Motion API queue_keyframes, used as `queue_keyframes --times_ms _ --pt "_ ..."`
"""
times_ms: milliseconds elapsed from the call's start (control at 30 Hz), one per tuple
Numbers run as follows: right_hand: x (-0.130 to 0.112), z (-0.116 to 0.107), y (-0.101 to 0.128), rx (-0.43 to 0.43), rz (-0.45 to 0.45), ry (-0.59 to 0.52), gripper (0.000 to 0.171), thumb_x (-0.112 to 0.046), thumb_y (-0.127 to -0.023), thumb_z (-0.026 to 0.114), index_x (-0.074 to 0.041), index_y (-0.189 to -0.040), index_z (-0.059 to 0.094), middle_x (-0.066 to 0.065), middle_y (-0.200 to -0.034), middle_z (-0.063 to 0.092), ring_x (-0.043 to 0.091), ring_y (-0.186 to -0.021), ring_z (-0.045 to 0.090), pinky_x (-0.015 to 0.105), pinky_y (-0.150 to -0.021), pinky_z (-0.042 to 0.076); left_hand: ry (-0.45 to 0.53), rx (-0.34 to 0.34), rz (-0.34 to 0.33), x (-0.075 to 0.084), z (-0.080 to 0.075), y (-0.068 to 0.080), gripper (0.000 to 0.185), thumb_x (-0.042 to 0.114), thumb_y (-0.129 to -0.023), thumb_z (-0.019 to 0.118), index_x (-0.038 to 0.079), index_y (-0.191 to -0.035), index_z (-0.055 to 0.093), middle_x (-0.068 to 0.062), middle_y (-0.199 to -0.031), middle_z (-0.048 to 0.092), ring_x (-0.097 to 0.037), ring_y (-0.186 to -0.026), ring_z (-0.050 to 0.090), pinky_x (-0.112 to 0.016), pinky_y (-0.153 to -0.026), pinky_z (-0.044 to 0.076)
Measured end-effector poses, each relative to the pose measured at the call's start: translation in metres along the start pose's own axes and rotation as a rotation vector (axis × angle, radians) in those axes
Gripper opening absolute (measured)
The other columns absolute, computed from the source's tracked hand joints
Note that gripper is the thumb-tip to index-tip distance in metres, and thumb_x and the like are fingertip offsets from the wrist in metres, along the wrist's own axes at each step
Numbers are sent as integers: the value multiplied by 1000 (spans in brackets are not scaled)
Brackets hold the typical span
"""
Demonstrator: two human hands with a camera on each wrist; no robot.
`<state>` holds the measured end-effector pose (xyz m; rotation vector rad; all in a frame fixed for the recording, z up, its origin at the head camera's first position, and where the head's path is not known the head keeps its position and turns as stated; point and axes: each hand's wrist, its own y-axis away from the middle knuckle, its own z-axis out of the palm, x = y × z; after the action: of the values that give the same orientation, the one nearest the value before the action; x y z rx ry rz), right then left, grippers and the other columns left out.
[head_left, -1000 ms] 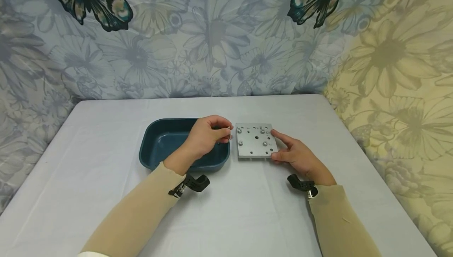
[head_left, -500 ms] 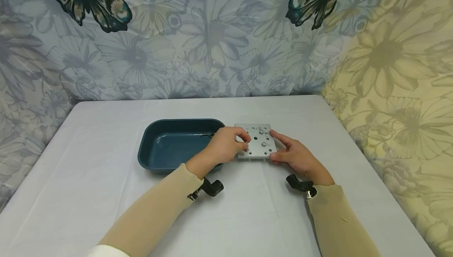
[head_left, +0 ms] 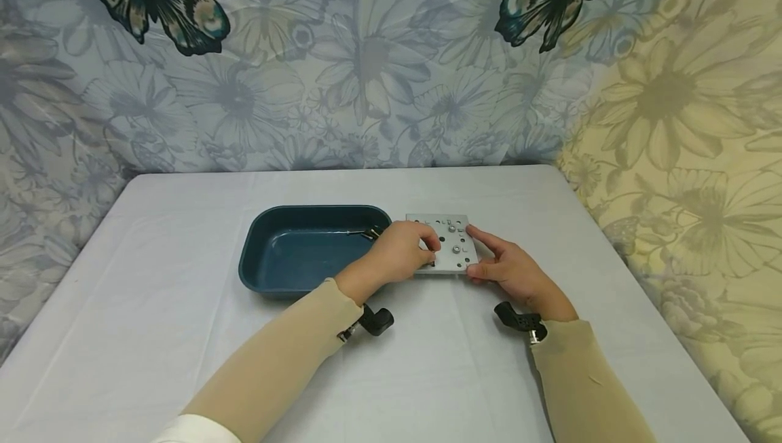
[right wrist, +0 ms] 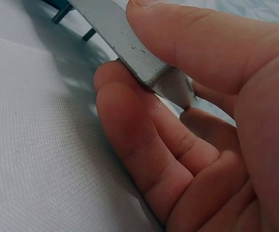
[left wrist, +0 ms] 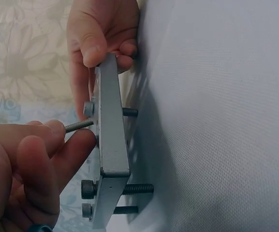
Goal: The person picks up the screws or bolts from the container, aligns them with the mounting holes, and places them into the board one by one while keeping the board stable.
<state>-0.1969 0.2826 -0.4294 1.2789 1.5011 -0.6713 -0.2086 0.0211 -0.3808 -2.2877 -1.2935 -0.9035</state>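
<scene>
A flat silver metal plate (head_left: 444, 246) with several holes lies at mid-table, its face up. Cap screws (left wrist: 87, 189) sit in some holes, their threaded ends jutting from the underside toward the cloth. Thumb and fingers of my right hand (head_left: 518, 272) grip the plate's right side; in the right wrist view, fingertips reach under its corner. Over the left part of the plate, my left hand (head_left: 398, 252) pinches a screw (left wrist: 79, 126). Its threaded tip points at the plate's face, close to it. The screw's head is hidden in the fingers.
Just left of the plate stands a dark teal tray (head_left: 311, 208), with small metal pieces (head_left: 370, 233) at its right end, partly behind the left hand. White cloth (head_left: 427, 361) covers the table. A patterned fabric backdrop (head_left: 366, 90) rises behind the far edge.
My left hand has moved right with the screw, from over the tray's right edge to over the plate's left part. The right hand and the plate have stayed in place.
</scene>
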Motion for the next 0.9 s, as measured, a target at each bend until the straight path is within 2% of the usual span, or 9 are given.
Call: queue_keyframes --times_ms 300,467,700,733,800,900 --pt "2 -1 -1 -4 -5 -9 92 -25 -81 85 -23 -157 35 13 -76 67 19 -71 62 25 -73 51 -63 8 41 1 2 0 12 12 -94 71 15 -105 75 5 -103 70 -7 -87 61 -22 -70 49" --pt "3 0 -1 -16 -17 -11 91 -23 -82 84 -21 -157 33 13 -76 67 18 -71 62 25 -72 51 -101 0 89 -1 4 1 15 10 -95 69 15 -108 75 4 -107 70 -8 -94 64 -21 -76 49" --pt "2 0 0 -15 -13 -15 91 -22 -82 84 -21 -158 32 14 -80 69 19 -73 63 25 -73 51 -82 -11 98 -1 3 2 18 8 -94 70 14 -110 75 3 -111 70 -8 -96 65 -21 -77 50" --pt "2 0 0 -17 -15 -16 91 -22 -83 84 -20 -158 32 14 -80 69 19 -73 63 26 -73 51 -69 -12 87 -1 2 2 18 9 -94 69 14 -111 74 3 -112 69 -7 -95 65 -21 -76 50" --pt "2 0 -1 -15 -11 -19 92 -22 -82 84 -21 -158 33 14 -80 69 19 -73 63 26 -74 51 24 -13 36 -1 -1 3 18 10 -95 69 14 -112 74 2 -110 70 -13 -84 68 -24 -69 52" --pt "2 0 -1 -17 -18 -8 92 -21 -82 84 -20 -158 32 14 -79 69 19 -74 64 25 -74 51 280 48 -118 -1 -12 5 20 12 -95 70 15 -114 73 -1 -109 70 -22 -68 67 -33 -61 55"
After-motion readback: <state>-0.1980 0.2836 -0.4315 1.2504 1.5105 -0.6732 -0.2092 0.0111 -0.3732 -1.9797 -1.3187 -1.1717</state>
